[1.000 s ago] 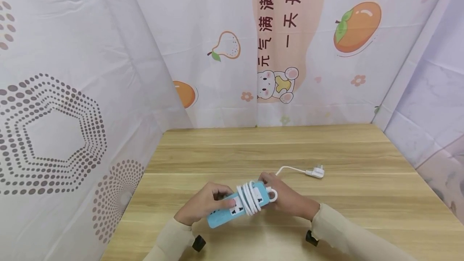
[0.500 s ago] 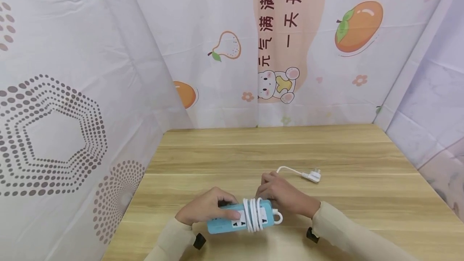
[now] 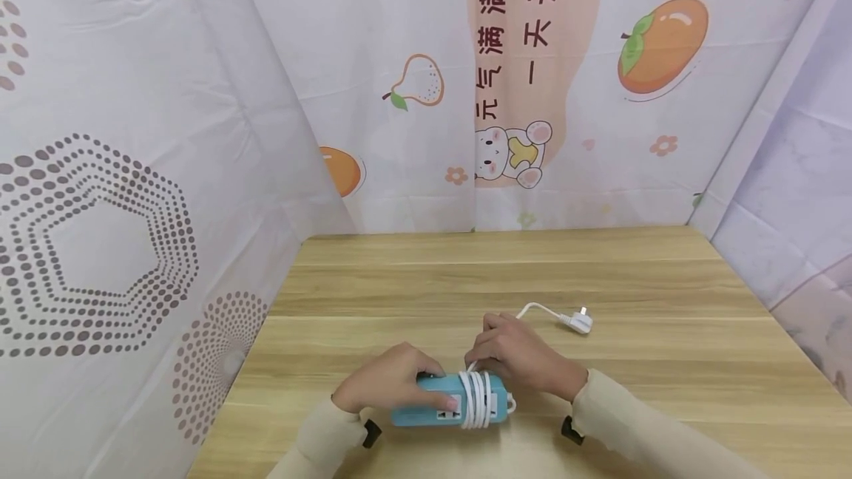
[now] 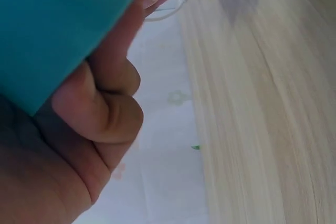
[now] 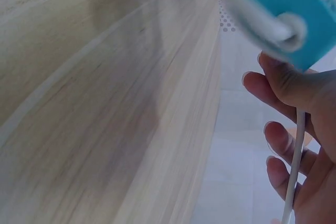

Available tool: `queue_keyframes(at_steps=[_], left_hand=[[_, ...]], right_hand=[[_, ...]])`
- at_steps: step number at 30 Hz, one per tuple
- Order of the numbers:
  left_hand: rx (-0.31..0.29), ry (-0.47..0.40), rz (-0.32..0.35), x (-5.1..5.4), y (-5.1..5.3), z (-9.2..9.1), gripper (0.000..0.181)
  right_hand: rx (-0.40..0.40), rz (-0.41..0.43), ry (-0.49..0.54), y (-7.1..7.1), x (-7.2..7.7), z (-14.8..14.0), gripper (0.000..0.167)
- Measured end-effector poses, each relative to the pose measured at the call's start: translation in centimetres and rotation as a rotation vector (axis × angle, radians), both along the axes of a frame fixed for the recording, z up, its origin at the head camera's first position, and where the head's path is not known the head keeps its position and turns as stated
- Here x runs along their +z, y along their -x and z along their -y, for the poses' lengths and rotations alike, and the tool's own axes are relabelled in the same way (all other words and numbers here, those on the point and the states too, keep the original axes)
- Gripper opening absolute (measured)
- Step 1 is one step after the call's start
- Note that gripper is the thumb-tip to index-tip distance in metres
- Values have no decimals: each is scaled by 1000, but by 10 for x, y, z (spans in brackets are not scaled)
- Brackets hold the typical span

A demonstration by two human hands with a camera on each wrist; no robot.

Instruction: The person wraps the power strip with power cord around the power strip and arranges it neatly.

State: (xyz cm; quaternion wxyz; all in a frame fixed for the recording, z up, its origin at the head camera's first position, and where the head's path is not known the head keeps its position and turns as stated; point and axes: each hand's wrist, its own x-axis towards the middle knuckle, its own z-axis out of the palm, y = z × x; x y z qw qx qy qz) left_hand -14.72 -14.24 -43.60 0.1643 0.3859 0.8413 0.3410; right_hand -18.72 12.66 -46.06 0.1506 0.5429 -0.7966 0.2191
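A light-blue power strip (image 3: pixel 414 417) with white socket panels lies nearly level in the head view. My left hand (image 3: pixel 396 378) grips its left part, thumb on the socket face and fingers curled behind, as the left wrist view shows. Several turns of white cord (image 3: pixel 476 401) wrap around the strip's right part. Just beyond that end, my right hand (image 3: pixel 522 352) pinches the cord between thumb and finger. In the right wrist view, the free cord (image 5: pixel 295 169) runs down across the palm. The white plug (image 3: pixel 580 321) hangs or lies to the right of that hand; its contact with the table is unclear.
A wood-grain table (image 3: pixel 399 279) spreads beneath both hands. Behind it hangs a white curtain (image 3: pixel 373 35) printed with fruit and writing, and another patterned curtain (image 3: pixel 220 131) borders the left side. Black straps (image 3: pixel 572 431) show at the wrists.
The power strip has turned from a slant, right end raised, to nearly level. My right hand has shifted slightly left and down, drawing the cord close to the coils. The plug has turned and shifted slightly.
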Motion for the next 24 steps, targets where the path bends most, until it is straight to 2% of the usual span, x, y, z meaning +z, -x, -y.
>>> queue_keyframes(at_steps=[3, 9, 18, 21, 24], left_hand=[[19, 28, -52, -2, -1, -3, 34], [79, 57, -52, -5, -3, -8, 38], [133, 83, -101, -6, -4, -12, 41], [147, 109, -119, -8, -5, -13, 42], [173, 132, -132, -10, -7, -15, 43]], right_hand=[[-7, -1, 19, -1, 2, 0, 11], [-49, -25, 8, -4, 5, -1, 2], [-96, -32, -22, -8, 7, 0, 9], [-117, -18, -31, -10, 7, 0, 10], [-160, 33, -31, -13, 8, 0, 9]])
